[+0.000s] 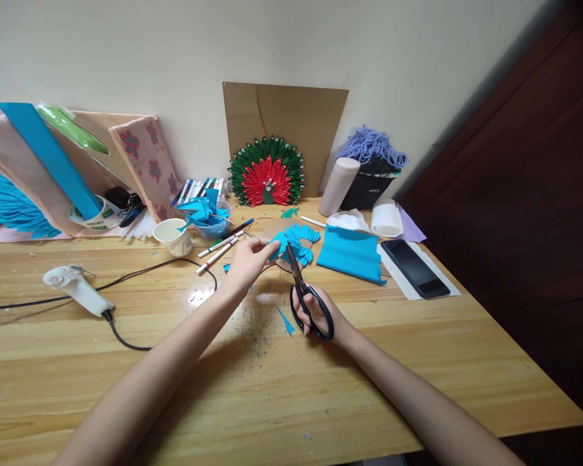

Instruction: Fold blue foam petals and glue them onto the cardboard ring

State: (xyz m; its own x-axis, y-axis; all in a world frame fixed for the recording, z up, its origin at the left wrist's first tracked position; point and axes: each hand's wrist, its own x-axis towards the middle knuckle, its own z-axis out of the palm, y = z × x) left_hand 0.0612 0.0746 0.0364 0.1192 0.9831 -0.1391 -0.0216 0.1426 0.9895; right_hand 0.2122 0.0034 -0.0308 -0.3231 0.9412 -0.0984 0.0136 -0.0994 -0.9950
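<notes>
My left hand (251,257) pinches a small piece of blue crepe paper (280,246) over the middle of the table. My right hand (326,312) has its fingers through the handles of black scissors (299,285), whose blades point up at the edge of that piece. Just beyond the blades, a ring of blue paper petals (305,239) lies on a round cardboard piece (282,228), partly hidden by the left hand. Right of it rests a folded blue crepe paper sheet (348,254). A blue scrap (286,321) lies left of the scissor handles.
A white glue gun (78,288) with a black cord lies at left. Near it stand a paper cup (173,237) and a bowl of blue scraps (214,226). Several markers (218,255) lie behind my left hand. A phone (414,268) is at right; a red-green petal fan (267,175) leans behind.
</notes>
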